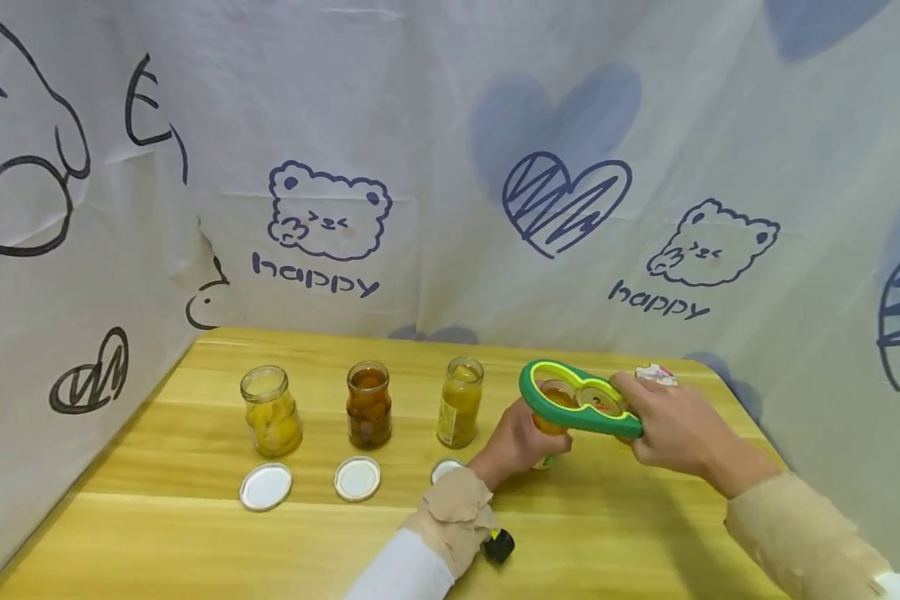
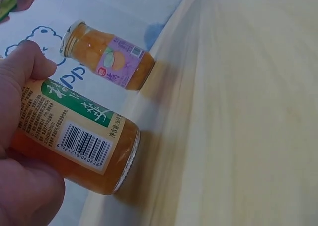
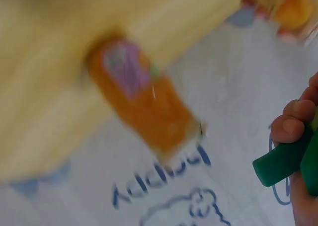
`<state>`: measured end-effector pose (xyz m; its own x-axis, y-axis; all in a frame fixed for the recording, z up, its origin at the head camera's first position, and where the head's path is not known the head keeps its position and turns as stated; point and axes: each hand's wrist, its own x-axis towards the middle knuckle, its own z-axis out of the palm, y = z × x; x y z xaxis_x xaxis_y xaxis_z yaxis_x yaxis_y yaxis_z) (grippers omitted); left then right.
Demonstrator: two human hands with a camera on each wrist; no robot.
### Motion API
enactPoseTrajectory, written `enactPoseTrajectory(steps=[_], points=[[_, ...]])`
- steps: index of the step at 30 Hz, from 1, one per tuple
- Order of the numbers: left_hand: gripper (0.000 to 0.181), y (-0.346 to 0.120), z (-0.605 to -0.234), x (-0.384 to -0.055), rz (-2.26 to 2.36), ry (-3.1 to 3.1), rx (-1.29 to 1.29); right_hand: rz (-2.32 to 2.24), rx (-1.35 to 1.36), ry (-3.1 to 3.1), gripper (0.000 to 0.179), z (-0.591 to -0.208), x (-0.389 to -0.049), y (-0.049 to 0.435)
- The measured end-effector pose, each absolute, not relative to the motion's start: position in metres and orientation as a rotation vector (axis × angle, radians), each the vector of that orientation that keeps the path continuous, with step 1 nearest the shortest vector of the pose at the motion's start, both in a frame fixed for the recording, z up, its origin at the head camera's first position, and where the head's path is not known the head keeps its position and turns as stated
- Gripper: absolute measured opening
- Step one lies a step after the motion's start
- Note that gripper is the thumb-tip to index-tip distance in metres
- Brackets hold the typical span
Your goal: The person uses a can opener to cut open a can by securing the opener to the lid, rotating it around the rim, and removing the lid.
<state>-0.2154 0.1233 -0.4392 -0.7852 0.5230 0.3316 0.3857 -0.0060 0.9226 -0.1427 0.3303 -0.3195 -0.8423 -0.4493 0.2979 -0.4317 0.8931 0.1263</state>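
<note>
My left hand (image 1: 521,442) grips an upright glass jar (image 2: 74,131) of orange contents, with a green and beige label and a barcode. My right hand (image 1: 675,425) grips the end of a green jar opener (image 1: 536,402) with a yellow-green inner edge and several rounded openings. The opener is over the jar in the left hand; whether it touches the jar is unclear. A purple-labelled jar (image 2: 112,57) of orange contents stands behind it, blurred in the right wrist view. Through the opener's openings I see round jar tops, partly covered.
Open jars stand leftward: yellow fruit (image 1: 273,425), dark fruit (image 1: 369,408) and a yellow jar (image 1: 461,404). White lids (image 1: 266,487) lie before them, one partly behind the left wrist. A small black object (image 1: 499,547) is near the left sleeve. A colourful packet (image 1: 656,374) lies back right.
</note>
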Motion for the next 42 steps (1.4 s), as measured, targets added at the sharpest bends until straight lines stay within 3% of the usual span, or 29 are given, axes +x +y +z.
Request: enactPoseTrajectory(steps=[9, 15, 18, 42], points=[[0.063, 0.117, -0.443, -0.222, 1.906, 2.188, 0.879, 0.677, 0.409, -2.727, 0.045, -0.366, -0.102, 0.313], [0.066, 0.116, -0.443, -0.223, 1.932, 2.164, 0.872, 1.313, 0.238, -2.690, 0.006, -0.380, -0.087, 0.296], [0.065, 0.113, -0.444, -0.224, 1.945, 2.164, 0.879, 1.590, 0.207, -2.651, 0.015, -0.385, -0.086, 0.289], [0.068, 0.090, -0.436, -0.233, 1.805, 2.161, 0.937, 2.096, 0.222, -2.609, 0.018, -0.405, -0.088, 0.270]])
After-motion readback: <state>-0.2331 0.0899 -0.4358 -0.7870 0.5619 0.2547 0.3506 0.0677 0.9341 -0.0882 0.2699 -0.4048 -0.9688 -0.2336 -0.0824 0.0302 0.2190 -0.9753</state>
